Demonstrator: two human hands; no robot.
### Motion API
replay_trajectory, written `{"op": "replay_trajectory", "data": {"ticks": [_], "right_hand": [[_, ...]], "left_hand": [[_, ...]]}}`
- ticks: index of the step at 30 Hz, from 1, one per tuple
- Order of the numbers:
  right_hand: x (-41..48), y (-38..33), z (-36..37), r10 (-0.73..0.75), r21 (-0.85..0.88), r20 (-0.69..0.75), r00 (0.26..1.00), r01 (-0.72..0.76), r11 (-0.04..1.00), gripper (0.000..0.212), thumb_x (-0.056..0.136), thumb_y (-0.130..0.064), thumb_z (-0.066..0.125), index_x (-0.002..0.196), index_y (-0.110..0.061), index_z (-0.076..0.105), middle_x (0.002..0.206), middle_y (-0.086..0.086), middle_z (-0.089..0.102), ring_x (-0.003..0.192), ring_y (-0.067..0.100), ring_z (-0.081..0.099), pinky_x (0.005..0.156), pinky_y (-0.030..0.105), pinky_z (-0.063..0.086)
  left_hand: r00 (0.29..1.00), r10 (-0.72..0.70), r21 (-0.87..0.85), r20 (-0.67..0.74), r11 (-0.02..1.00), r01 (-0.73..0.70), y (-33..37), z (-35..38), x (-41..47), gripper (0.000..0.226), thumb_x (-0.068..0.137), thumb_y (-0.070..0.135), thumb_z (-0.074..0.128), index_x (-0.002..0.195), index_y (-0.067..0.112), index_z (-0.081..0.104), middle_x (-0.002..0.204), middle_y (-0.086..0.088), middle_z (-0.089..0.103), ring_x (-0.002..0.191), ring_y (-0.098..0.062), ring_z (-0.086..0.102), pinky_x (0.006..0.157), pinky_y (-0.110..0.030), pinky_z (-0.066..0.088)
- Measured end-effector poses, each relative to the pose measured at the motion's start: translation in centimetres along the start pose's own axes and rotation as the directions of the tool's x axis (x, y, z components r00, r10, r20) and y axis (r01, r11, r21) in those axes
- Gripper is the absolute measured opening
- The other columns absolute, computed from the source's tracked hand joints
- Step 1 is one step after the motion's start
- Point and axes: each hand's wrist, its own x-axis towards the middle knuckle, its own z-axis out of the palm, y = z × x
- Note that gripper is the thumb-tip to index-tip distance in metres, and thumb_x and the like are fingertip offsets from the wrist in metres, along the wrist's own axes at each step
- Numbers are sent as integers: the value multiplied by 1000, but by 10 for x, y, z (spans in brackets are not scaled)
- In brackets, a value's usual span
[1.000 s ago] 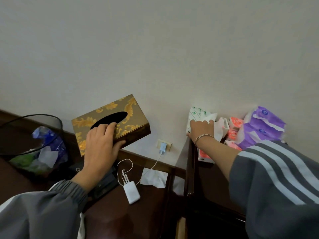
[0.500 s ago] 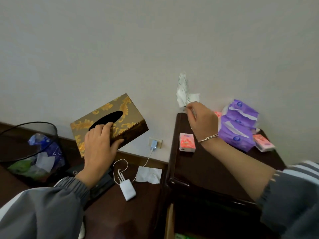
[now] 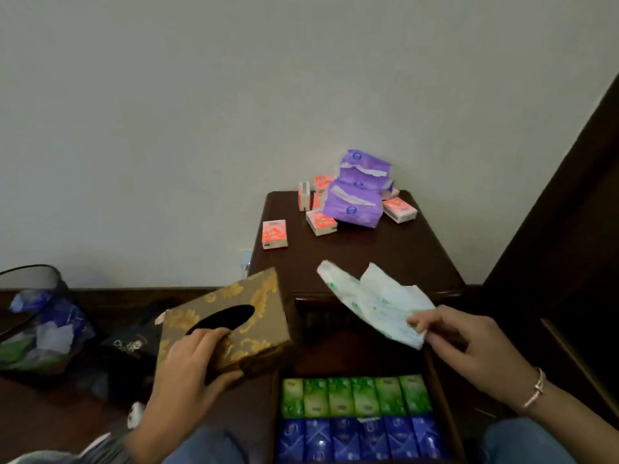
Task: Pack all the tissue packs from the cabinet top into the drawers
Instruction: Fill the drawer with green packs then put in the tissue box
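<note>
My left hand (image 3: 191,361) grips a brown and gold tissue box (image 3: 227,321), held tilted left of the cabinet. My right hand (image 3: 469,343) pinches a floppy white and green tissue wrapper (image 3: 375,301) above the open drawer (image 3: 438,380). That drawer holds a row of green packs (image 3: 355,395) and a row of blue packs (image 3: 358,438). On the dark cabinet top (image 3: 385,256) lie stacked purple tissue packs (image 3: 358,195) and several small pink packs, one (image 3: 274,234) near the left edge.
A black wire bin (image 3: 37,316) with rubbish stands at the far left. A dark bag (image 3: 130,343) lies on the floor beside it. Dark wooden furniture (image 3: 569,229) rises at the right. A wall socket (image 3: 245,259) sits behind the cabinet.
My right hand lifted the white and green wrapper off the cabinet top and carried it down over the drawer. The view dropped, showing the open drawer. My left hand kept the tissue box.
</note>
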Motion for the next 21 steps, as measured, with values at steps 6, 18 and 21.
{"op": "replay_trajectory", "data": {"ticks": [6,18,21], "right_hand": [[-62,33,-7,198,77,246,949,-222,972,18,77,-15,69,86,-27,61,98,-8,68,97,6,65,86,26,54],[-70,108,60,324,-238,529,785,-229,944,14,80,-19,65,89,-23,54,87,-7,55,78,7,52,69,17,41],[-80,125,72,386,-361,601,700,-193,912,20,78,-19,62,99,-18,59,101,1,60,95,20,56,76,25,42]], "left_hand": [[973,25,1,228,1000,-26,41,46,-31,67,67,61,70,127,40,47,114,27,41,110,-9,52,87,-23,37],[923,-249,-17,294,964,266,52,100,-31,68,74,54,68,134,32,43,120,12,51,112,-9,50,99,-32,41],[916,-286,20,282,956,293,44,97,-31,67,74,54,68,133,31,45,118,10,52,110,-11,51,97,-35,42]]}}
